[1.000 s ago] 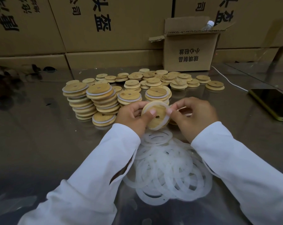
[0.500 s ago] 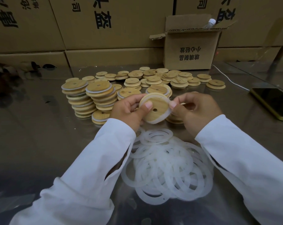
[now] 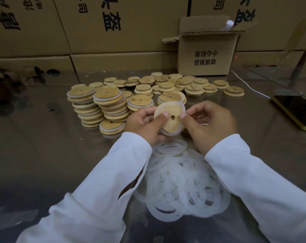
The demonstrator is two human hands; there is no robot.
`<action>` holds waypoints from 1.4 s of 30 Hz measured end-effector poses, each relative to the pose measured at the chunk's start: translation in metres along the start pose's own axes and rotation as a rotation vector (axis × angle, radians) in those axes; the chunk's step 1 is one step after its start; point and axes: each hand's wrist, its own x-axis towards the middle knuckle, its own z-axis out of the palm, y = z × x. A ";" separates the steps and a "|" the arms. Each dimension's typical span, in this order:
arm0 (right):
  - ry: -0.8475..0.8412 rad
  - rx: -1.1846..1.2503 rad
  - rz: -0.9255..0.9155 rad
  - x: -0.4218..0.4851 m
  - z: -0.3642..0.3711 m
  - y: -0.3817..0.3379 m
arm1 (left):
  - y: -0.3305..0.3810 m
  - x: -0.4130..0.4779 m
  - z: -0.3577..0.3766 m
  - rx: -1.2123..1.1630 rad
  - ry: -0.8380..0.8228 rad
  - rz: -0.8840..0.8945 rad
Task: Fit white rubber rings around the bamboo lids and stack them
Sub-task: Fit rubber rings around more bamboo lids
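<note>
view: head, the only one
held lid (image 3: 171,118): bamboo, off the table (image 3: 43,146), face tilted toward camera, centre hole visible
left hand (image 3: 145,123): grips held lid's left edge, thumb pressed on its face left of the hole
right hand (image 3: 210,123): pinches held lid's right edge, thumb tip just right of the hole
white ring (image 3: 169,133): around held lid's rim, shows along top and bottom edges; seated all round or not, can't tell
ring pile (image 3: 182,186): loose white rings heaped on table, nearer the camera than held lid, between the two sleeves
ringed stacks (image 3: 97,106): left of held lid, two tall ones side by side, shorter ones next to them
bare lids (image 3: 183,83): beyond held lid, low scattered piles
small open box (image 3: 206,55): beyond and right of held lid, bottle (image 3: 226,26) top poking out
phone (image 3: 296,111): well right of held lid, screen dark
cartons (image 3: 131,23): wall of them, beyond held lid
</note>
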 end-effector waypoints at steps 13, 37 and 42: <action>-0.090 0.053 0.149 0.008 -0.005 0.003 | -0.001 0.002 -0.005 0.139 -0.026 0.104; -0.069 0.170 0.295 0.004 0.000 0.004 | -0.002 0.001 -0.002 0.172 0.027 0.090; -0.010 0.121 0.246 0.001 0.004 0.005 | -0.001 0.002 0.001 0.052 0.081 0.031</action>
